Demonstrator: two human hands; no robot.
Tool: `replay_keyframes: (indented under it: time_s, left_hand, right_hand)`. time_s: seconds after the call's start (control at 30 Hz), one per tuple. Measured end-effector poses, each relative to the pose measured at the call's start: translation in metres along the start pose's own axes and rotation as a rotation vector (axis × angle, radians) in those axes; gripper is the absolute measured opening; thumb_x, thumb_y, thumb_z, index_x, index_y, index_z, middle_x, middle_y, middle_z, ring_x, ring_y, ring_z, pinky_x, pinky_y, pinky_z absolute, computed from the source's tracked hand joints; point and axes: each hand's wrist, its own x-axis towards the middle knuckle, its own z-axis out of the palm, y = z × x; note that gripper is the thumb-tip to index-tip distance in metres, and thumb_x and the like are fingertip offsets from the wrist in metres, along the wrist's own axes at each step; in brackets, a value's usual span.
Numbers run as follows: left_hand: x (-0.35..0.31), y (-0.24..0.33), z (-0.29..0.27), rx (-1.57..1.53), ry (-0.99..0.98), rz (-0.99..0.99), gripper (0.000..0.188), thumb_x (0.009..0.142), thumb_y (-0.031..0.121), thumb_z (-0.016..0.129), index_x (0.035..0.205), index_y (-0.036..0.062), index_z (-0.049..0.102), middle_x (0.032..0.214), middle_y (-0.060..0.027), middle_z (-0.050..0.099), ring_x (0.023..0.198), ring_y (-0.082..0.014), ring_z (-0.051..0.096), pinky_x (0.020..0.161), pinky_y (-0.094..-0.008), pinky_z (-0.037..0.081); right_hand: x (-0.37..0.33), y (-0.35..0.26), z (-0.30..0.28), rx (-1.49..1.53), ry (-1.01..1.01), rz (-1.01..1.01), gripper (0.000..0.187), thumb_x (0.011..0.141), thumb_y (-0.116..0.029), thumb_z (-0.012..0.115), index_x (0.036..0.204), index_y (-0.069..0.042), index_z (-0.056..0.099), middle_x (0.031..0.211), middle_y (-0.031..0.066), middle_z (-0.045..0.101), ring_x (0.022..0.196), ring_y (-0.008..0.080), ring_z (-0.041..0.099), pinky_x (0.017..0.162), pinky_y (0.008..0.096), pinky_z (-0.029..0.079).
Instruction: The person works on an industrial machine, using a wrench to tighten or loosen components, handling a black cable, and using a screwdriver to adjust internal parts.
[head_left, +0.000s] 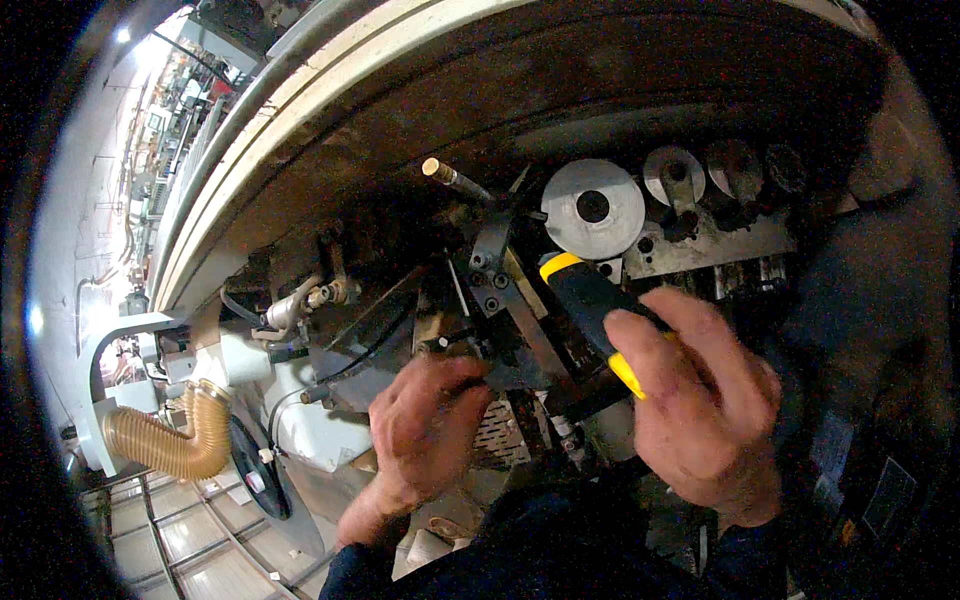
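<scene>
My right hand (705, 400) is wrapped round a black-and-yellow hand-held tool (590, 300), its broad end pointing up and left over the machine. What kind of tool it is does not show. Left of it, my left hand (430, 425) has its fingers curled together beside a dark metal bracket; whatever they may pinch is hidden. Between and beyond the hands stands a dark steel block (492, 285) with several socket-head screws. A rod with a brass-coloured end (440, 172) sticks up behind this block. Just past the tool sits a bright round metal disc (592, 208) with a dark centre hole.
Smaller round rollers (674, 178) line up right of the disc over a metal plate (700, 248). A curved machine housing (350, 75) arches over the far side. At left are a pneumatic fitting (290, 308), a ribbed tan hose (160, 440) and tiled floor (200, 540).
</scene>
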Motion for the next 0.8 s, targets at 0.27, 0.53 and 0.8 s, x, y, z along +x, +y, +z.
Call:
replay_keyframes:
  time_s: [0.27,0.53,0.8]
  left_hand:
    - [0.017,0.037,0.025,-0.127,-0.212,0.171,0.069,0.074,0.001,0.07,0.139,0.0051,0.046,0.092,-0.0138,0.062,0.072,-0.0283,0.063,0.06,-0.0357,0.052]
    - [0.034,0.019,0.062,0.398,-0.073,0.362,0.061,0.073,0.013,0.066,0.131,-0.0012,0.05,0.096,-0.0099,0.06,0.074,-0.0203,0.063,0.063,-0.0297,0.052]
    - [0.037,0.018,0.066,0.495,0.021,0.284,0.053,0.074,0.014,0.062,0.126,0.0039,0.057,0.099,-0.0134,0.06,0.08,-0.024,0.062,0.068,-0.0334,0.051]
  right_hand:
    - [-0.025,-0.001,0.001,0.077,-0.049,0.005,0.048,0.07,0.006,0.064,0.118,0.001,0.059,0.108,0.02,0.064,0.089,0.0343,0.068,0.074,0.0391,0.057]
    - [-0.024,0.03,0.039,0.278,0.034,0.082,0.051,0.071,0.015,0.059,0.12,0.002,0.057,0.115,0.0214,0.061,0.097,0.0365,0.066,0.08,0.0396,0.056]
    - [-0.022,0.037,0.043,0.137,-0.034,-0.081,0.046,0.074,0.008,0.063,0.119,0.003,0.059,0.118,0.0232,0.06,0.097,0.0352,0.066,0.082,0.0379,0.056]
